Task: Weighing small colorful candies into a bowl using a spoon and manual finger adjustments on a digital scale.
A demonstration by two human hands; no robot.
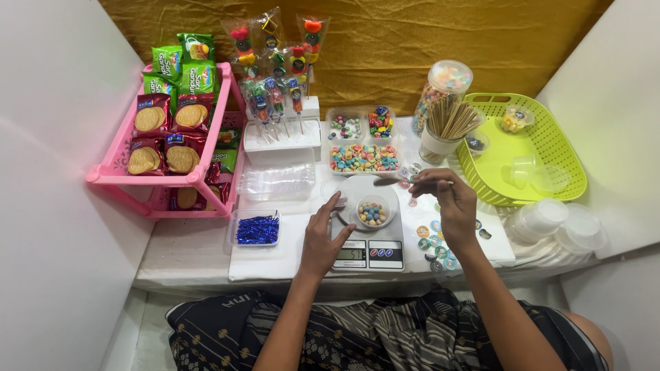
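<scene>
On the digital scale (368,240), centre of white table:
- small clear cup (373,212) w/ pastel candies sits on scale platform.
- left hand (322,240) rests at scale's left edge, fingers spread, open, gripping nothing; fingertips just beside cup.
- right hand (450,201) hovers right of scale, thumb & fingers pinched shut on a small spoon (393,181); spoon end points left, above & behind cup.
- behind scale: divided tray (363,158) of mixed candies.
- right of scale: round stickers (436,251) scattered on table.
- further right: green basket (550,141) w/ clear cups.
- left of scale: tub of blue twist ties (258,229); beyond it, pink rack (124,168) of biscuit packs.
- behind-right of scale: cup of wooden sticks (447,127).
</scene>
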